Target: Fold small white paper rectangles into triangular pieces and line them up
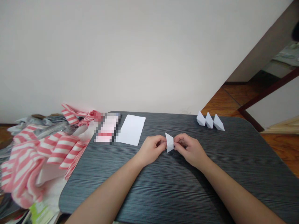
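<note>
A small folded white paper piece [169, 142] stands upright between my two hands over the middle of a dark striped table [163, 186]. My left hand [152, 149] pinches its left side with curled fingers. My right hand [188, 148] pinches its right side the same way. Three finished folded white paper shapes [210, 120] stand in a row at the table's far right edge, apart from my hands.
A stack of flat white paper sheets [132, 129] lies at the far left of the table, beside a blurred pink-and-white object [107, 128]. Red-and-white striped plastic bags [39, 155] pile up off the table's left edge. A white wall stands behind; wooden floor shows at right.
</note>
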